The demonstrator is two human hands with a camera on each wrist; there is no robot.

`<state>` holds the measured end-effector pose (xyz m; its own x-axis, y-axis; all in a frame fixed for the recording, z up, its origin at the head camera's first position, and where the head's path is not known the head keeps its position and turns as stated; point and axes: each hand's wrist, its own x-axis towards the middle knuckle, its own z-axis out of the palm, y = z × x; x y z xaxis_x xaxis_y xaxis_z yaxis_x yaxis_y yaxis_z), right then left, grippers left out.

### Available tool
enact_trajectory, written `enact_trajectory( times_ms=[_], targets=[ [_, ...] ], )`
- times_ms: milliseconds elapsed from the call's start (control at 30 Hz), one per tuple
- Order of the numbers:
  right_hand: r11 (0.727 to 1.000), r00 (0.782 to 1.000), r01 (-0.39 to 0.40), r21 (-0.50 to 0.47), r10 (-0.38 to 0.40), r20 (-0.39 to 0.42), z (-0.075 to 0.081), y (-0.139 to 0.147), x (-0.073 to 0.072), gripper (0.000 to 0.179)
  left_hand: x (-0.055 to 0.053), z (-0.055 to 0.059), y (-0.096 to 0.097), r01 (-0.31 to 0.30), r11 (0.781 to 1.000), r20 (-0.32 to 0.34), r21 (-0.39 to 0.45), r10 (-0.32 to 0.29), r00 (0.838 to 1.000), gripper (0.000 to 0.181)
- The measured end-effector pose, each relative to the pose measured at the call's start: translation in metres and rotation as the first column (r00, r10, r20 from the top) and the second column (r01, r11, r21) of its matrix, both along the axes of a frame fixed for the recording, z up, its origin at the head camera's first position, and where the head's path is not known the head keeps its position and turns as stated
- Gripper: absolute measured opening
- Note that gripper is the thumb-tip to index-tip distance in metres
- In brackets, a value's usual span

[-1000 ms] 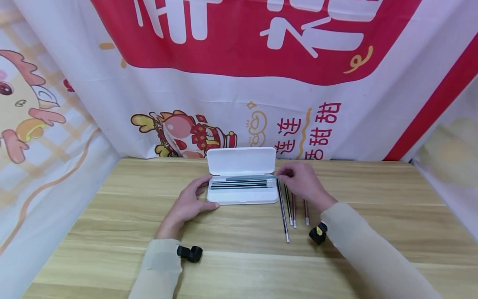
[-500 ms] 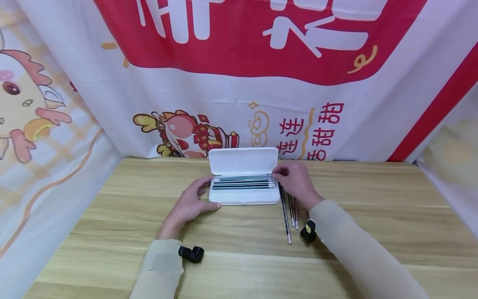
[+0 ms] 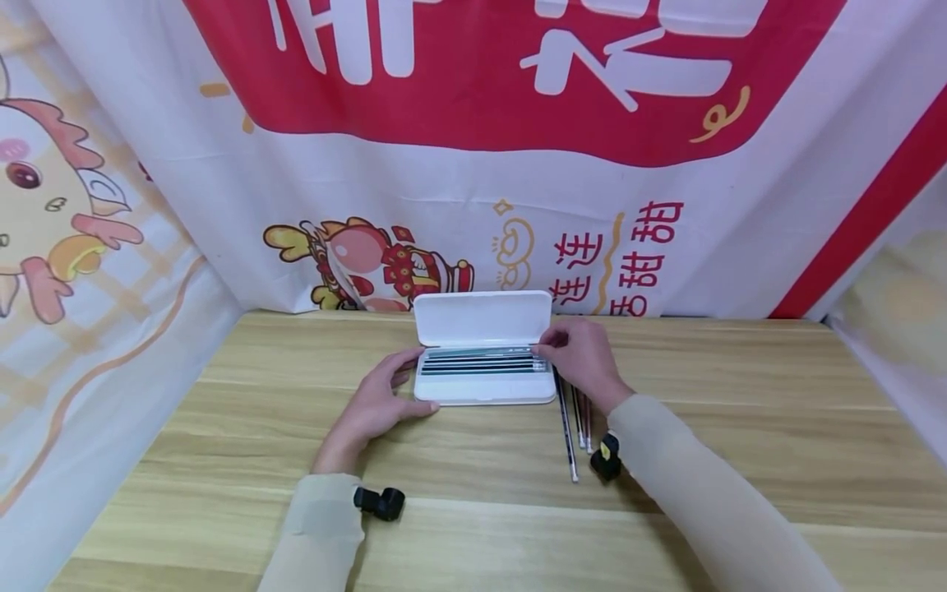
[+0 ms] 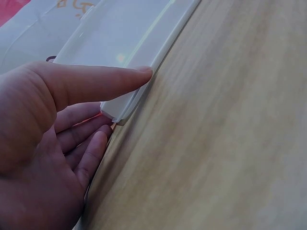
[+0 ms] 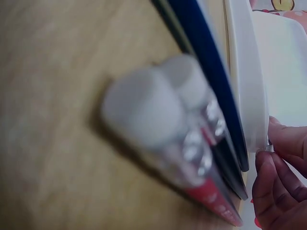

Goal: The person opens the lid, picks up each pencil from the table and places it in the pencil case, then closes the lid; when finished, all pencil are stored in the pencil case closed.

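Observation:
A white pencil case lies with its lid raised, and several dark green striped pencils rest side by side inside. My left hand holds the case's left end, thumb on the front rim and fingers round the side. At the right end, my right hand pinches the eraser end of a green pencil along the back of the case. In the right wrist view, thumb and fingertips meet at that pencil's tip, right beside the case wall. Most of the case interior is hidden in both wrist views.
Several loose pencils lie right of the case under my right hand, eraser ends towards me. Their white erasers loom close in the right wrist view. Behind the wooden table hangs a printed cloth, close behind the raised lid.
My right hand has moved slightly left, bringing the pencil into the case alongside the others. My right forearm now hides one loose pencil seen earlier. The left hand keeps its hold.

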<state>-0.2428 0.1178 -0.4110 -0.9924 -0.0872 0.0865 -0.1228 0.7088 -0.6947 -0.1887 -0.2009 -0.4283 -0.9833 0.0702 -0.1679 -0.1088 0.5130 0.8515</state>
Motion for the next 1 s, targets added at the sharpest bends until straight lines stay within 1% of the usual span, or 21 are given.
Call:
enact_trajectory(
  times_ms=[300,600,800,1000],
  targets=[
    [1.000,1.000,0.009,0.005,-0.009,0.009,-0.0007,-0.0017,-0.0016,0.011,0.0002,0.0014,0.0014,-0.003,1.000,0.003,-0.002,0.003,1.000,0.090],
    [1.000,1.000,0.018,0.008,-0.018,0.006,-0.0015,-0.0026,-0.0022,0.016,0.0007,0.0012,0.0004,-0.007,1.000,0.007,0.006,0.007,1.000,0.090],
    [1.000,1.000,0.026,0.017,-0.026,0.009,-0.0035,-0.0012,-0.0032,0.014,0.0007,0.0009,0.0007,-0.007,1.000,0.004,0.012,0.007,1.000,0.091],
    [0.999,0.999,0.049,0.013,-0.049,0.021,-0.0045,-0.0025,-0.0035,0.014,0.0008,0.0004,0.0007,-0.010,1.000,0.001,0.021,0.009,1.000,0.091]
  ],
)
